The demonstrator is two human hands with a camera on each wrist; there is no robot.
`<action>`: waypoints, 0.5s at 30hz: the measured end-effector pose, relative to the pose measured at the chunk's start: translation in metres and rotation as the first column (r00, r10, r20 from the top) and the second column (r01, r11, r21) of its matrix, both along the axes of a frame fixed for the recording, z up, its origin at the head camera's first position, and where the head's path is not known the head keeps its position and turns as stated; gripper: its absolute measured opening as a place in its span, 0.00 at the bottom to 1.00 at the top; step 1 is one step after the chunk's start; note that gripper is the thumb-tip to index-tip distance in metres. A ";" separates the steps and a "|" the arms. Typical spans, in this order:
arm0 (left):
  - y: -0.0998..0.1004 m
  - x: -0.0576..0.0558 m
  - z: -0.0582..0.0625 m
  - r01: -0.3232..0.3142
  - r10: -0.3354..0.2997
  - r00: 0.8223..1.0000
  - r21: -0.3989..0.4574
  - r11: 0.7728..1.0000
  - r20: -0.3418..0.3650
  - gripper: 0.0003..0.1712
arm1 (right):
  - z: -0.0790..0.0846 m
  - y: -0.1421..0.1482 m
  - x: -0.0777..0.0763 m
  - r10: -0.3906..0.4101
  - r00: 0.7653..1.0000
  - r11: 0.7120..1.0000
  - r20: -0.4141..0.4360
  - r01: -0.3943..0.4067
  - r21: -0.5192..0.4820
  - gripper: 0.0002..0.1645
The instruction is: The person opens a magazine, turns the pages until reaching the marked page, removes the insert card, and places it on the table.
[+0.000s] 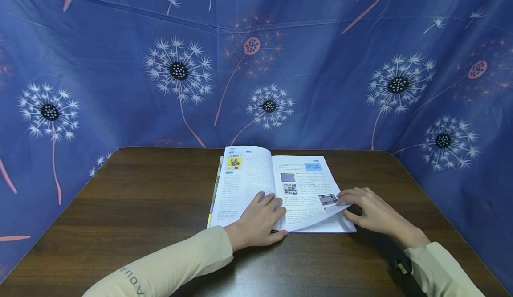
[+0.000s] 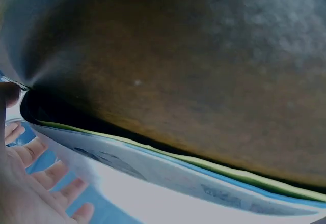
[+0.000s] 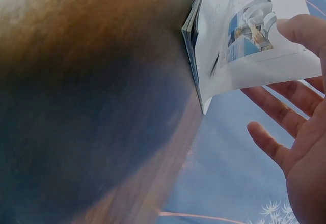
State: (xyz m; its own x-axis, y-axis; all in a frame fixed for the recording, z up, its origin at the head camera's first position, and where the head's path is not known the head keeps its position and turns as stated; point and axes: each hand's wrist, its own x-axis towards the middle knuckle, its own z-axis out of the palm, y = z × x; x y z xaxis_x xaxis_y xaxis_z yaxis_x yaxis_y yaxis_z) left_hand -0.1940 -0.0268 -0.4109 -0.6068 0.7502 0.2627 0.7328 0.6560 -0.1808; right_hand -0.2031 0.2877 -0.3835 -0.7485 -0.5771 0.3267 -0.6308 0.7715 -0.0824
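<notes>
Book [image 1: 276, 183] wide open, white-paged, finely printed, with small colour pictures [image 1: 234, 163]

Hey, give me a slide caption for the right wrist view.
Right hand holding a lifted book page between thumb and fingers, a printed picture facing the camera.
</notes>
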 end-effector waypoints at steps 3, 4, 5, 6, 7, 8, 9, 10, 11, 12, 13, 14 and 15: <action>0.001 0.000 -0.001 -0.016 0.015 1.000 0.010 1.000 0.003 0.29 | 0.001 0.000 -0.001 0.009 1.000 1.000 -0.030 -0.009 -0.005 0.13; 0.001 0.000 -0.001 -0.021 0.021 1.000 0.010 1.000 0.003 0.30 | 0.002 0.000 -0.001 0.012 0.999 1.000 -0.040 -0.012 -0.006 0.13; 0.002 0.001 -0.002 -0.026 0.026 1.000 0.011 1.000 0.004 0.30 | 0.002 0.000 -0.001 0.015 0.999 1.000 -0.051 -0.015 -0.007 0.13; 0.002 0.001 -0.002 -0.031 0.031 1.000 0.010 0.999 0.003 0.31 | 0.002 0.000 -0.001 0.016 0.998 1.000 -0.059 -0.016 -0.008 0.13; 0.003 0.001 -0.002 -0.036 0.036 0.999 0.009 0.999 0.003 0.31 | 0.002 0.000 -0.001 0.016 0.998 1.000 -0.066 -0.017 -0.010 0.13; 0.003 0.001 -0.002 -0.040 0.040 0.999 0.008 0.999 0.005 0.32 | 0.003 -0.001 -0.001 0.017 0.997 1.000 -0.073 -0.017 -0.011 0.14; 0.004 0.001 -0.003 -0.044 0.044 0.999 0.007 0.999 0.007 0.32 | 0.003 -0.001 -0.001 0.016 0.997 1.000 -0.078 -0.017 -0.014 0.14; 0.004 0.001 -0.003 -0.047 0.047 0.999 0.005 0.999 0.010 0.32 | 0.003 -0.001 -0.001 0.016 0.996 1.000 -0.082 -0.017 -0.015 0.14; 0.005 0.001 -0.003 -0.050 0.050 0.999 0.004 0.999 0.011 0.33 | 0.004 -0.001 -0.001 0.016 0.996 1.000 -0.087 -0.017 -0.017 0.14; 0.005 0.001 -0.003 -0.053 0.053 0.999 0.003 0.999 0.012 0.33 | 0.004 -0.001 -0.001 0.015 0.996 1.000 -0.091 -0.017 -0.019 0.14; 0.005 0.001 -0.003 -0.055 0.055 0.998 0.002 0.998 0.011 0.33 | 0.004 -0.002 -0.001 0.015 0.995 1.000 -0.096 -0.017 -0.020 0.14; 0.006 0.001 -0.003 -0.056 0.056 0.998 0.003 0.998 0.010 0.33 | 0.004 -0.002 -0.001 0.017 0.995 1.000 -0.101 -0.019 -0.021 0.14; 0.006 0.001 -0.003 -0.058 0.058 0.998 0.004 0.998 0.008 0.33 | 0.005 -0.002 -0.001 0.019 0.994 1.000 -0.105 -0.021 -0.022 0.14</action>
